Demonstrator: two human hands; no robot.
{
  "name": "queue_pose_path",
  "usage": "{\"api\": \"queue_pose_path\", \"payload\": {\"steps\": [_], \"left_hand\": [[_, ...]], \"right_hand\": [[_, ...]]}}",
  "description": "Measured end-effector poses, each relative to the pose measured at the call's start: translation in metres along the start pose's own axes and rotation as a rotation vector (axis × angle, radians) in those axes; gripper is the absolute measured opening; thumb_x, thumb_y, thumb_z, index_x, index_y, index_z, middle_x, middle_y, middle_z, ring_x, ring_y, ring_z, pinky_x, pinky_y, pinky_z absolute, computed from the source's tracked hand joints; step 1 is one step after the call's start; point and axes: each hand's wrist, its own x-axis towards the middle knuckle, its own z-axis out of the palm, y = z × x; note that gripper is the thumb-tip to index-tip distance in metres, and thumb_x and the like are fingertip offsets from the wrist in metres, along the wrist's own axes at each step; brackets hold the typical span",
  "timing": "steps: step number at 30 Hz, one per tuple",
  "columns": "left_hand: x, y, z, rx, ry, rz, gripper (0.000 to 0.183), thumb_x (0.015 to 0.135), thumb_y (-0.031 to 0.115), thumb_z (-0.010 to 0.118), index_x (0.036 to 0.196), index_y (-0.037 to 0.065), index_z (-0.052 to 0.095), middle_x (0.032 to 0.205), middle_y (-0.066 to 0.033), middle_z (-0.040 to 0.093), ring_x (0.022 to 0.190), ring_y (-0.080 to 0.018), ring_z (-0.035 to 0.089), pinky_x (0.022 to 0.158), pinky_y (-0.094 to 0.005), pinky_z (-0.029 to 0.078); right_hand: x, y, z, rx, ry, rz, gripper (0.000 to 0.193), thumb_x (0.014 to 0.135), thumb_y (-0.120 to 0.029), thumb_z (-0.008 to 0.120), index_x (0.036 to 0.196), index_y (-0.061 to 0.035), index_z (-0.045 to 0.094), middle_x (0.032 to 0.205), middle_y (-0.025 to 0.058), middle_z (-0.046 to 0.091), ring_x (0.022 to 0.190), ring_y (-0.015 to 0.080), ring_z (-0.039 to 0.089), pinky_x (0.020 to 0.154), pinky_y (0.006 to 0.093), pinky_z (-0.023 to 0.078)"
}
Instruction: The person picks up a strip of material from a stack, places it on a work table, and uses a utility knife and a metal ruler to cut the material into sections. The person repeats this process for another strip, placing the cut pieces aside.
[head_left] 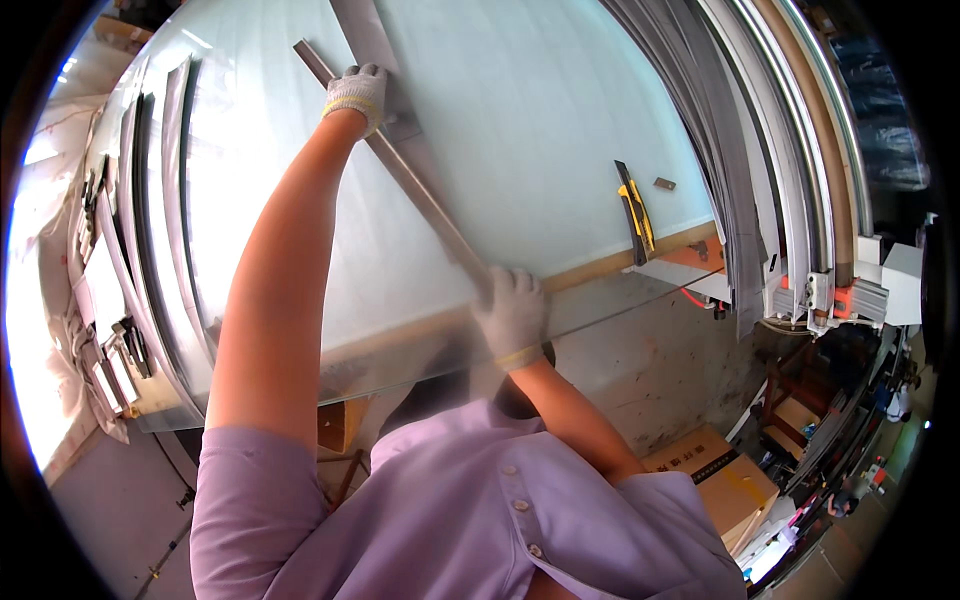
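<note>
A long, narrow metal bar (425, 195) lies slantwise over the pale glass-topped table (540, 120). My left hand (358, 92), in a white knitted glove with grey fingertips, is closed on the bar close to its far end. At its near end, by the table's front edge, my gloved right hand (512, 310) grips it; this hand is somewhat blurred. Beneath the bar and my left hand, a flat grey strip (368, 40) runs toward the far edge. To the right on the table rests a yellow and black utility knife (635, 215), with a small brown piece (665, 184) beside it.
Long grey strips (178, 190) lie along the left side, with hand tools (130, 345) near the left corner. Grey sheets (690, 90) and long metal profiles (800, 130) line the right side. A cardboard box (715, 480) stands on the floor at lower right.
</note>
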Motion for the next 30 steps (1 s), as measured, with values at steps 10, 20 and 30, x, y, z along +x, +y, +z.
{"api": "queue_pose_path", "payload": {"steps": [10, 20, 30], "left_hand": [[0.003, 0.002, 0.003, 0.02, 0.024, 0.014, 0.08, 0.079, 0.043, 0.08, 0.144, 0.013, 0.045, 0.148, -0.005, 0.045, 0.141, -0.0328, 0.039, 0.11, -0.0486, 0.041], [0.013, -0.005, 0.011, -0.041, 0.012, 0.041, 0.08, 0.079, 0.04, 0.079, 0.145, 0.011, 0.044, 0.149, -0.0053, 0.044, 0.131, -0.0316, 0.052, 0.103, -0.0463, 0.048], [0.018, -0.009, 0.02, -0.018, 0.048, 0.068, 0.078, 0.081, 0.04, 0.077, 0.144, 0.009, 0.043, 0.15, -0.0078, 0.043, 0.127, -0.0336, 0.055, 0.101, -0.0477, 0.05]], "right_hand": [[-0.016, 0.015, 0.01, 0.111, 0.172, -0.082, 0.031, 0.072, -0.025, 0.077, 0.097, -0.0128, 0.063, 0.082, 0.0076, 0.058, 0.077, 0.0308, 0.057, 0.068, 0.0455, 0.044], [-0.019, 0.014, 0.014, 0.168, 0.177, -0.117, 0.028, 0.071, -0.021, 0.075, 0.095, -0.0142, 0.064, 0.084, 0.0074, 0.057, 0.082, 0.0318, 0.056, 0.076, 0.0448, 0.045], [-0.02, 0.016, 0.02, 0.154, 0.207, -0.105, 0.023, 0.073, -0.023, 0.073, 0.093, -0.0153, 0.063, 0.083, 0.0069, 0.056, 0.08, 0.0311, 0.056, 0.073, 0.0452, 0.043]]}}
